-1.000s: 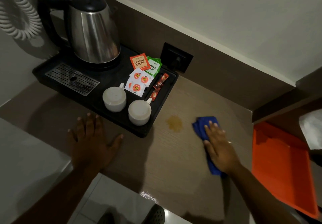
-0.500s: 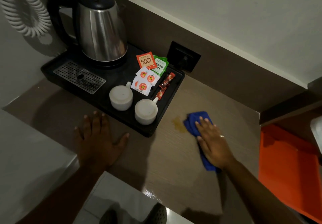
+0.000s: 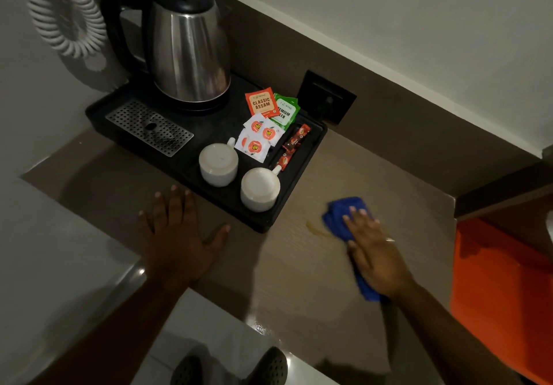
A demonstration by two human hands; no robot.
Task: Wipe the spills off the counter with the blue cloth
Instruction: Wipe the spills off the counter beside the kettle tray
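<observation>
My right hand lies flat on the blue cloth, pressing it against the wooden counter. The cloth sticks out past my fingertips and behind my wrist. A thin yellowish spill streak shows on the counter just left of the cloth's edge. My left hand rests flat on the counter, fingers spread, holding nothing, just in front of the black tray.
A black tray holds a steel kettle, two upturned white cups, and tea and sugar sachets. An orange tray sits to the right. A wall socket is behind. My shoes show below the counter edge.
My right hand slid the cloth left across the spill. The round brown-yellow patch has shrunk to a thin streak beside the cloth. My left hand stayed put.
</observation>
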